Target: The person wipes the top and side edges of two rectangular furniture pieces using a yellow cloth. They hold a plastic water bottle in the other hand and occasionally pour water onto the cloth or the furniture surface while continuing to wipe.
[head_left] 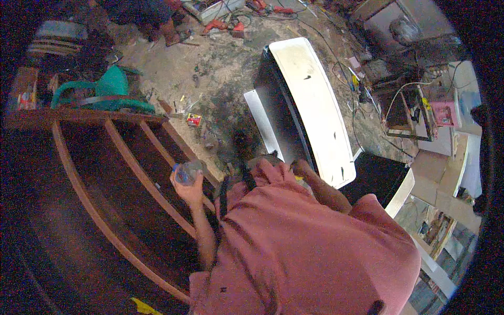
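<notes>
My left hand (pixel 193 191) is closed around a small clear plastic container (pixel 185 173), with its thumb and fingers wrapped about the sides. It is held over the edge of a dark wooden frame with curved slats (pixel 131 168). My right hand (pixel 300 168) is low beside the body, by the lower end of a long black cabinet with a white top (pixel 315 105). Its fingers are mostly hidden by the pink shirt (pixel 310 247) and shadow, so whether it touches the cabinet is unclear.
A green plastic chair (pixel 107 92) stands behind the wooden frame. Red tools (pixel 226 25) and cables lie on the dirty floor, with a small red and yellow packet (pixel 193 119). Boards and an open box-like unit (pixel 404 115) crowd the right. A person's leg (pixel 169 32) shows at the far left.
</notes>
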Tool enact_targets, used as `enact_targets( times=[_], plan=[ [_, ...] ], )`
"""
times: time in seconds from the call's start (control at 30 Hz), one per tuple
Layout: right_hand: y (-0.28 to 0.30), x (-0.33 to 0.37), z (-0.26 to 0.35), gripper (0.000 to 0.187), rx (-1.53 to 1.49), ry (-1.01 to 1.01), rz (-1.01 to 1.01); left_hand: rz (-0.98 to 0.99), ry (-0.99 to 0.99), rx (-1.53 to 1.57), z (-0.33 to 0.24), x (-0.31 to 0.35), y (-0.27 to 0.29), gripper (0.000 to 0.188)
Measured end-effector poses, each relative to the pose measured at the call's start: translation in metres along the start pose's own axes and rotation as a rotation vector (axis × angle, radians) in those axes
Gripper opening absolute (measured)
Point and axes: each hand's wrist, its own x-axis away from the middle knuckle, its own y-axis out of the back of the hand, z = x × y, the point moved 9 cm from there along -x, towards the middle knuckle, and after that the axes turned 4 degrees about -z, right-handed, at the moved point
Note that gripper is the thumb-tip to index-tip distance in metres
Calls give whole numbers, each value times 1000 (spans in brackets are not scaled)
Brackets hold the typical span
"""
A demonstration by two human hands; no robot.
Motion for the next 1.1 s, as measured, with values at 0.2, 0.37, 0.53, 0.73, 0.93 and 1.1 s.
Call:
enact_targets(
  times=[0.2, 0.37, 0.53, 0.73, 0.93, 1.1],
  plan=[
    [145, -55, 26, 32, -671, -345, -237, 127, -281, -137, -65, -107, -60, 65],
    [206, -105, 74, 32, -1097, -303, -354, 275, -145, -46, -66, -163, -134, 65],
    [232, -154, 95, 32, -1305, -374, -520, 429, -436, -77, -88, -239, -207, 62],
    [219, -181, 119, 29, -1653, -792, -674, 654, -503, -48, -113, -357, -259, 62],
    [209, -206, 101, 31, -1745, -922, -1012, 754, -637, -161, -131, -470, -309, 62],
    [199, -214, 66, 25, -1651, -1053, -1554, 967, -520, -73, -142, -519, -384, 64]
  ],
)
